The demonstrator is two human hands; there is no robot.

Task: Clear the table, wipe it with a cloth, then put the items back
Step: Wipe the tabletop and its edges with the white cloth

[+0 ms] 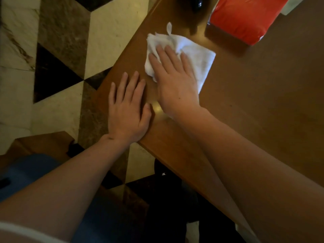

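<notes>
A white cloth (198, 58) lies flat on the brown wooden table (254, 111), near its left edge. My right hand (175, 79) presses down on the cloth with straight fingers, covering its near left part. My left hand (127, 109) rests flat on the table's corner, just left of the right hand, fingers straight and holding nothing. An orange-red packet (245, 16) lies on the table beyond the cloth.
A dark object (198, 4) stands at the table's far edge, cut off by the frame. A white item (294, 4) shows behind the packet. Left of the table is a patterned marble floor (57, 50). A wooden seat (40, 144) and blue fabric sit at lower left.
</notes>
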